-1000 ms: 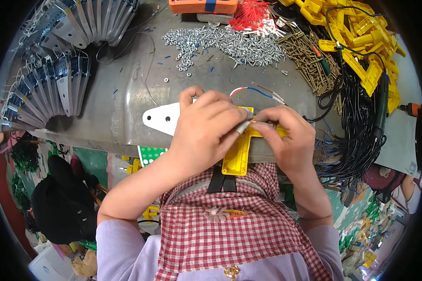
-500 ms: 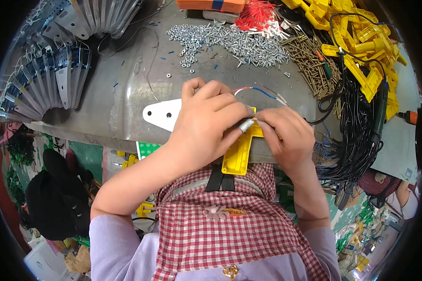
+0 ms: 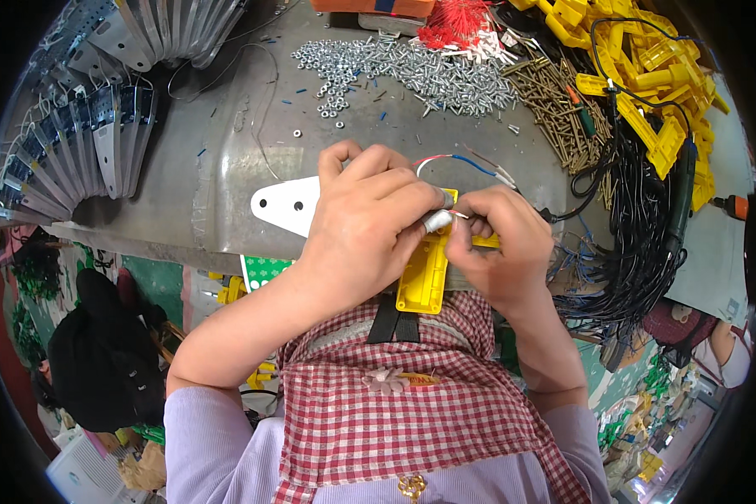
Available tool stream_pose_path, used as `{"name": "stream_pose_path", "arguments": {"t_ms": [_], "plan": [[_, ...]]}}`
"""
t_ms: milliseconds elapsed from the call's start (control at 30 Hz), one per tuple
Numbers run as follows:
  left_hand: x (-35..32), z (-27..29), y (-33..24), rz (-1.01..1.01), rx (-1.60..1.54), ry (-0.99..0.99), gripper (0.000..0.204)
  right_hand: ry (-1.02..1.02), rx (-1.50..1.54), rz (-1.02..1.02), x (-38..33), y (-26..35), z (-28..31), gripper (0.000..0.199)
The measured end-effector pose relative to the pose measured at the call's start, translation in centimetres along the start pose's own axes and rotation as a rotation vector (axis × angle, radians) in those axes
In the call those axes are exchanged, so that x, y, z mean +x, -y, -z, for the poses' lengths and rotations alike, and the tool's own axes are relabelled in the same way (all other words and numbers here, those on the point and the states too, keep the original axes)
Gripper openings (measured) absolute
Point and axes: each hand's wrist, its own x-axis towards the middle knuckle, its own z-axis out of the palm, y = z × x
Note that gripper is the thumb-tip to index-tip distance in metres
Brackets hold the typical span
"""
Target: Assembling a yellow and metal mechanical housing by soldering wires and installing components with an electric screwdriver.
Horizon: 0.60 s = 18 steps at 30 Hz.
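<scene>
My left hand (image 3: 365, 206) lies over one end of a white plate with dark holes (image 3: 281, 208). Its thumb and forefinger, wrapped in something silvery grey, pinch a thin wire (image 3: 459, 215) with a reddish tip. My right hand (image 3: 504, 235) is closed just to the right, its thumb and forefinger meeting at the same wire end. Beneath the fingertips sits a yellow plastic housing (image 3: 420, 286), its open hollow side up, projecting over the table edge. Red, white and blue leads (image 3: 475, 165) curve out behind my hands. My fingers hide the housing's far part.
Loose nuts (image 3: 332, 76) and screws (image 3: 454, 76) are spread at the back, beside brass-coloured long screws (image 3: 554, 105). Yellow plastic parts (image 3: 664, 67) and a bundle of black cables (image 3: 638, 244) lie right. Fanned metal plates with wires (image 3: 84, 139) stand left. A green-patterned piece (image 3: 265, 270) is near the edge.
My right hand has turned and shifted slightly left, its thumb now lower. The reddish wire tip shows more clearly between the fingertips. My left hand stays nearly in place.
</scene>
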Motion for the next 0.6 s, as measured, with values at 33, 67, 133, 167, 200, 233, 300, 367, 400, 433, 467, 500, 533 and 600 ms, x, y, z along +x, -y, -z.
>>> {"name": "stream_pose_path", "arguments": {"t_ms": [33,67,133,167,200,233,300,367,400,433,467,500,533,600], "plan": [[0.1,0.1,-0.2,-0.002,0.005,0.015,0.020,-0.019,-0.064,0.021,0.0,0.0,-0.2,0.021],[0.2,0.1,-0.3,-0.005,0.009,0.030,0.020,-0.038,-0.129,0.042,-0.1,0.1,-0.4,0.022],[0.3,0.1,-0.4,-0.027,0.016,0.048,0.020,-0.045,-0.171,0.082,0.0,0.0,-0.6,0.023],[0.3,0.0,-0.4,-0.050,0.026,0.066,0.020,-0.053,-0.211,0.125,0.0,0.0,-0.6,0.023],[0.3,-0.1,-0.4,-0.052,0.022,0.067,0.020,-0.053,-0.214,0.122,0.0,0.0,-0.5,0.023],[0.3,-0.2,-0.4,-0.076,0.007,0.070,0.021,-0.024,-0.272,0.137,0.0,0.1,-0.4,0.023],[0.3,-0.3,-0.3,-0.102,-0.013,0.077,0.023,0.006,-0.332,0.146,0.0,0.2,-0.1,0.022],[0.2,-0.4,-0.2,-0.163,0.010,0.159,0.019,0.066,-0.364,0.158,0.0,0.3,0.2,0.023],[0.2,-0.4,-0.2,-0.165,0.005,0.161,0.019,0.066,-0.367,0.154,0.0,0.3,0.3,0.023],[0.2,-0.5,-0.1,-0.178,-0.006,0.168,0.020,0.092,-0.391,0.159,0.0,0.3,0.4,0.023],[0.2,-0.6,-0.1,-0.192,-0.018,0.175,0.020,0.117,-0.415,0.164,-0.1,0.4,0.5,0.024],[0.2,-0.7,-0.1,-0.194,-0.022,0.175,0.020,0.118,-0.419,0.161,-0.1,0.4,0.6,0.024],[0.1,-0.8,-0.1,-0.209,-0.023,0.174,0.020,0.142,-0.429,0.148,-0.1,0.6,0.8,0.024],[0.2,-0.9,0.0,-0.224,-0.028,0.173,0.020,0.168,-0.441,0.133,-0.2,0.7,1.0,0.024]]}}
